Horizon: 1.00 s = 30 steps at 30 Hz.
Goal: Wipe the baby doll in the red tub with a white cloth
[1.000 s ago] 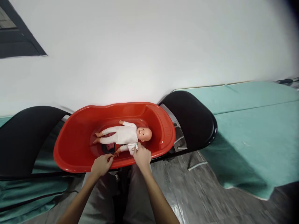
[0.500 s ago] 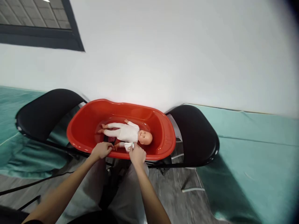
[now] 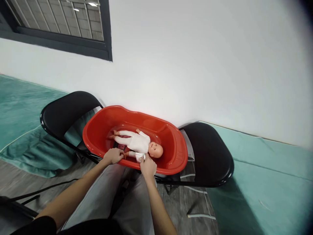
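By the right hand [image 3: 148, 165], a small white cloth [image 3: 140, 157] is pinched between thumb and fingers, against the near arm of the doll [image 3: 139, 143]. The left hand [image 3: 113, 156] is held with thumb and fingers drawn close together beside the doll's near hand [image 3: 126, 154]; whether that small hand is gripped cannot be told. The doll is laid just beyond both hands, face up inside the red tub [image 3: 97, 130], its head [image 3: 156, 150] turned toward the right end, just past the right hand, and its bare feet [image 3: 113, 134] pointed toward the left end, beyond the left hand. It is dressed in white, and its far arm is stretched toward the far side of the tub. A dark and pink patch [image 3: 121, 147] is seen at the bottom of the tub, partly covered by the doll. The tub is flanked by a black chair [image 3: 66, 112] on the left and another black chair [image 3: 210, 156] on the right. Green sheets [image 3: 264, 189] are spread past both chairs, and behind everything a white wall [image 3: 195, 65] is seen, with a barred window [image 3: 58, 19] set at upper left.
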Each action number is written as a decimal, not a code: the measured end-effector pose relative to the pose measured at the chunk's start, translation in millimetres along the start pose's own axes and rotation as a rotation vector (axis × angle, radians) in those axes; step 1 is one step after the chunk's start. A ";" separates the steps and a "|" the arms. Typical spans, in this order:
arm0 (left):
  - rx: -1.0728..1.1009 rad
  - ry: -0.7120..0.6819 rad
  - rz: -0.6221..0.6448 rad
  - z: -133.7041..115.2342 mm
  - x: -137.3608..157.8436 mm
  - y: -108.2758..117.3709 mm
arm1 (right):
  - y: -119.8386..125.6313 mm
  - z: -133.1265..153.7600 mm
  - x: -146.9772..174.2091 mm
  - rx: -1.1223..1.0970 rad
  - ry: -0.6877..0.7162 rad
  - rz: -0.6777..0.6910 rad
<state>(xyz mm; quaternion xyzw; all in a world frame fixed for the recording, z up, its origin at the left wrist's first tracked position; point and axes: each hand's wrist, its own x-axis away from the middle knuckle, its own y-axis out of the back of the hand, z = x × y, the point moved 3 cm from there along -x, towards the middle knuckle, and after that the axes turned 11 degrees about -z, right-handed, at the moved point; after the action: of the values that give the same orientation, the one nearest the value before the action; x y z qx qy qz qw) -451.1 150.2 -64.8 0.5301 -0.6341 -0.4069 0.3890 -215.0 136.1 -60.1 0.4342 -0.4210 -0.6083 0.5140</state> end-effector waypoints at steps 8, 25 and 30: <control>0.025 0.020 -0.002 0.6 2.1 5.7 | -8.0 0.0 -1.3 0.055 -0.048 -0.059; 0.038 -0.071 -0.071 7.8 -3.8 6.9 | -15.2 -2.5 -7.3 0.098 -0.191 -0.198; 0.068 -0.074 -0.051 9.7 -3.9 7.5 | -13.3 0.6 -8.4 0.117 -0.212 -0.200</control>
<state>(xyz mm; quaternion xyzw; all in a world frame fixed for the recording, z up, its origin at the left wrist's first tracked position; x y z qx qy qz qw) -462.2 155.9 -61.7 0.5435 -0.6480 -0.4142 0.3364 -218.2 146.0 -71.9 0.4365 -0.4621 -0.6735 0.3772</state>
